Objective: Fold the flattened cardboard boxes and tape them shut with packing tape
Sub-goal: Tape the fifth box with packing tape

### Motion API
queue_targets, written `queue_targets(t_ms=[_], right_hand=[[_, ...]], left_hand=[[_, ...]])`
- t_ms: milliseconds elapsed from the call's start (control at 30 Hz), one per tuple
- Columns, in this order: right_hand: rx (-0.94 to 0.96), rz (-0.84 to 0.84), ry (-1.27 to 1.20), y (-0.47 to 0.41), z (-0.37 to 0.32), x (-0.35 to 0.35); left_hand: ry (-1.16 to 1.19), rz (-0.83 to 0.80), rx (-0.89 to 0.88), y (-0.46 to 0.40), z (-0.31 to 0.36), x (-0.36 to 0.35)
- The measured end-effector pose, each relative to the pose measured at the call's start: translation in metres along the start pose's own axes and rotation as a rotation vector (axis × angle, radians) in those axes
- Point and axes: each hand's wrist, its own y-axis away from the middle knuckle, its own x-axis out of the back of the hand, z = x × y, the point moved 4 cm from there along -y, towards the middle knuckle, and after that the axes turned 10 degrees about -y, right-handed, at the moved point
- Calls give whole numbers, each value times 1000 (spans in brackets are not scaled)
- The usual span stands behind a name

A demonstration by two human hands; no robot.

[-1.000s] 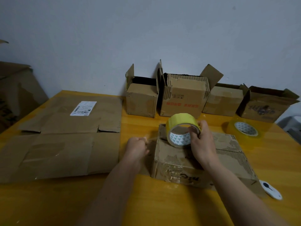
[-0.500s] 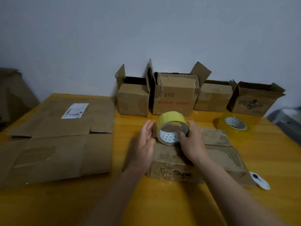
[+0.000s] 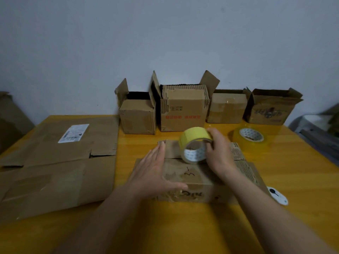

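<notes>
A small brown cardboard box [image 3: 185, 176] lies low on the yellow table [image 3: 302, 171] in front of me. My left hand [image 3: 156, 169] lies flat on its left top with straight fingers. My right hand [image 3: 219, 153] grips a yellow roll of packing tape [image 3: 194, 143], which stands on edge on the box's top near the flap seam.
A large flattened cardboard box [image 3: 55, 165] with a white label covers the table's left side. Several folded boxes [image 3: 181, 109] with raised flaps line the wall. A second tape roll [image 3: 250, 137] lies at the right, and a small white disc [image 3: 278, 196] sits near the right edge.
My left hand let go of the tape end it was pulling to the left and came to lie flat on the box top. The right hand lowered the roll onto the box.
</notes>
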Motion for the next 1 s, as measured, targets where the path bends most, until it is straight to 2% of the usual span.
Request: queue_targets(t_ms=[100,233,300,500,633,700,867,1000], right_hand=[[127,73,258,-1,15,32],[-89,-6,1,-1,34,30],[-121,-34,-21,-3,38,27],[-105,-53,37,-2,39,29],[-113,-97,120,-8,45,30],[-131,-166,241,-15,49,34],[-210,-457,267,-31,52,34],[-221,-507,192,-35,51,36]], left_hand=[[-24,-11,11,1,3,1],[-59,-69,47,1,8,9],[-153,-85,40,-3,21,16],[-328,-65,10,-13,45,8],[-326,-55,4,-13,42,3],[-305,-41,3,-11,45,5],[-301,-1,12,-10,47,8],[-295,-13,20,-10,47,8]])
